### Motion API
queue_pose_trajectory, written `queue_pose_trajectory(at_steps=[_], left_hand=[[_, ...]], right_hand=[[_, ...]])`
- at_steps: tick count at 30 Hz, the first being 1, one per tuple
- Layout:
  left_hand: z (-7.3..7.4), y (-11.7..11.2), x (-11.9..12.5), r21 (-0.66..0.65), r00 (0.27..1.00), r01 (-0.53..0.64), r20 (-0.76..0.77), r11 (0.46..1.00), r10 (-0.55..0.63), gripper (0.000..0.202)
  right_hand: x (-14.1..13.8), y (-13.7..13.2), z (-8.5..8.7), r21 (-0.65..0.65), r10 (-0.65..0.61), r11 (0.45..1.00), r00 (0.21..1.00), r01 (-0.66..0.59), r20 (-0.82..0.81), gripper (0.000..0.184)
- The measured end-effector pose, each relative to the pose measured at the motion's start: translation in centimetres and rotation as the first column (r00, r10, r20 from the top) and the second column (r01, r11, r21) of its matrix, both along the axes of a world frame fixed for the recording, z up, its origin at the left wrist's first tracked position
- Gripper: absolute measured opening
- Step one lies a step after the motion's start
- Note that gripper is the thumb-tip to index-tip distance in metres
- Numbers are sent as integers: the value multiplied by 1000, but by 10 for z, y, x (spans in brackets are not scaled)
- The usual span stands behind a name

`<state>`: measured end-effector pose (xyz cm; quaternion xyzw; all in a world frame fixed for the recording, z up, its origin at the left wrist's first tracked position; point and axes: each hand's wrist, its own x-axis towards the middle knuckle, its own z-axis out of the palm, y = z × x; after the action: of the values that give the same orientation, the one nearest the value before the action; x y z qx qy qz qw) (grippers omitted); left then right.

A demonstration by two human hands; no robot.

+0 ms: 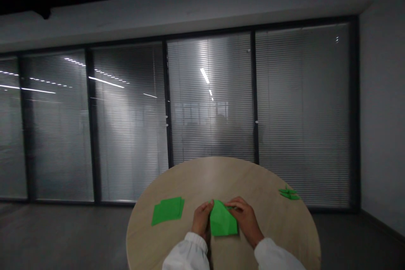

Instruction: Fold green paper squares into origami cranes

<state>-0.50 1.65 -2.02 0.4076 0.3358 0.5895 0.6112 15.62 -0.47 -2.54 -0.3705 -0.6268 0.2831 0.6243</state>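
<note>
A partly folded green paper (222, 220) lies on the round light wooden table (221, 177) right in front of me. My left hand (201, 218) presses on its left edge with fingers curled together near the top corner. My right hand (244, 217) rests on its right side, fingers pinched at the upper right fold. Both arms wear white sleeves.
A small stack of flat green paper sheets (168, 210) lies on the table to the left. A finished green folded paper figure (289, 193) sits near the table's right edge. Behind the table stands a glass wall with closed blinds (209, 109); dark floor surrounds the table.
</note>
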Motion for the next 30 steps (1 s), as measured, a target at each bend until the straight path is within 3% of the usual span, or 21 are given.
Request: queue_pose_trajectory(at_steps=[5,10,16,22,26,30], left_hand=[[2,4,-1,87,993,-98,-52,991,102,43],[9,7,-4,160,986,-102,-115,982,121,44],[13,8,-4,92,989,-41,-136,995,53,44],[22,3,-1,95,978,-65,-191,993,82,38],[28,1,-2,157,965,-85,-233,984,121,35],[28,-1,1,221,948,-66,-290,973,130,36]], right_hand=[[-5,-5,-2,34,3,999,996,-6,94,15],[-7,-7,-2,9,28,1000,985,-30,167,18],[-8,-6,-5,-2,1,1000,971,0,241,22],[-8,-8,-3,13,-24,1000,959,22,283,23],[-8,-8,1,-72,77,995,986,-67,151,16],[-7,-1,-5,-234,123,961,986,-147,-114,37]])
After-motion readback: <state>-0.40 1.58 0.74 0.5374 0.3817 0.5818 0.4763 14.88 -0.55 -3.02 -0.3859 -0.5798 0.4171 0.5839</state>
